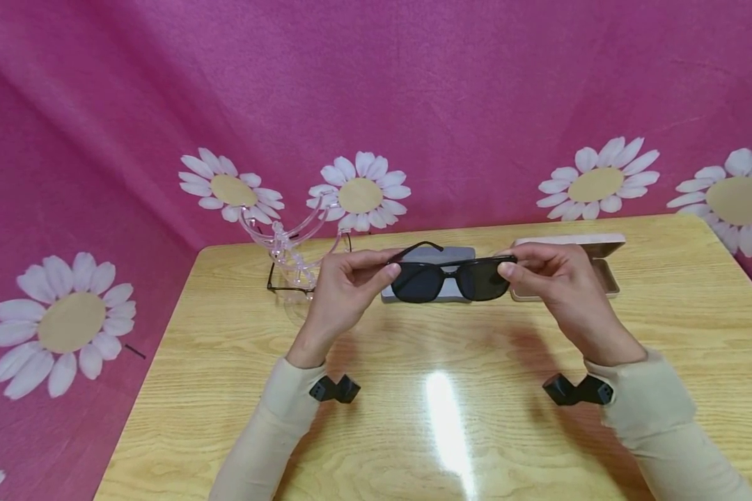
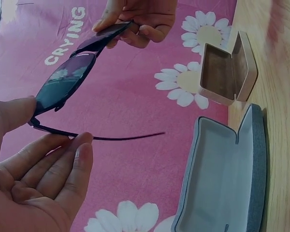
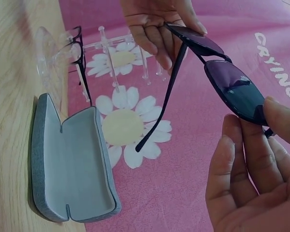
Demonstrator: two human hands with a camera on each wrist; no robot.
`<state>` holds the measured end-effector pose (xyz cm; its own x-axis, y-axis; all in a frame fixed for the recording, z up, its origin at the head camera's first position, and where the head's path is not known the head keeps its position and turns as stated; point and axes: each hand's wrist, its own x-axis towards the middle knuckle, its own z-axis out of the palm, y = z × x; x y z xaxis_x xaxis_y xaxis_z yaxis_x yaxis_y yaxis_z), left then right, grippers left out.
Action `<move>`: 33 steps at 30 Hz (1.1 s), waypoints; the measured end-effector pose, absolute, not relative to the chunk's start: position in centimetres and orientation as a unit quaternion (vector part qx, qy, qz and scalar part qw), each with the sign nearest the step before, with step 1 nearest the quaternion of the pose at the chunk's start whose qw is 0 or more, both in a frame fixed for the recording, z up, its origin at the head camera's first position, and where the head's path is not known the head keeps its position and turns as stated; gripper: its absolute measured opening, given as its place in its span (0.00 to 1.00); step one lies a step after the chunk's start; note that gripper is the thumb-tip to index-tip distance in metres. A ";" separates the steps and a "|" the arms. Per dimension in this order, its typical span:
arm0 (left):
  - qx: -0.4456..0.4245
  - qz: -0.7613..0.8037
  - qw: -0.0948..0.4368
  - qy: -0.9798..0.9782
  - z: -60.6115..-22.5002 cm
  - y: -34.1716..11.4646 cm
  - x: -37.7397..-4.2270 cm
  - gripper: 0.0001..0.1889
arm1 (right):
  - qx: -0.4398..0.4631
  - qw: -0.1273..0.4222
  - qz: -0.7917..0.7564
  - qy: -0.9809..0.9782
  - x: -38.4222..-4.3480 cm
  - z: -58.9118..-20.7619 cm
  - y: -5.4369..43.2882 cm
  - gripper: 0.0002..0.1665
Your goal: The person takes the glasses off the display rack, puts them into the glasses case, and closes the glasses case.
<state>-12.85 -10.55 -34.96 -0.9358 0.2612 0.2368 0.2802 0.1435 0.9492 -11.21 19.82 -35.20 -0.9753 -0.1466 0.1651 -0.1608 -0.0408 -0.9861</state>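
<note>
A pair of black sunglasses [image 1: 450, 280] with dark square lenses is held up over the table by both hands. My left hand [image 1: 351, 282] pinches the left end of the frame, thumb on the lens edge and fingers behind by the temple arm, which stands unfolded. On the other side my right hand [image 1: 554, 285] pinches the right end between thumb and fingers. Behind the sunglasses lies a grey glasses case [image 2: 215, 169], lid open and its pale lining bare. To its right, a beige glasses case [image 2: 217, 72] also stands open.
A clear plastic display stand [image 1: 282, 243] stands at the back left of the wooden table [image 1: 388, 417]. Black-framed eyeglasses [image 3: 82, 63] rest on it. A pink cloth [image 1: 464, 111] with white daisies hangs behind the table.
</note>
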 end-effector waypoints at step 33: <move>-0.160 -0.604 -0.011 -0.781 -35.5 -9.8 -13.1 0.13 | 0.101 -0.003 0.735 -0.671 -12.3 -36.2 20.1 0.06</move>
<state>-13.11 -9.84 -35.46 -0.9483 0.2641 0.1759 0.2368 0.2199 0.9463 -12.31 20.14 -36.19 -0.9797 -0.1397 0.1438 -0.1306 -0.0994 -0.9864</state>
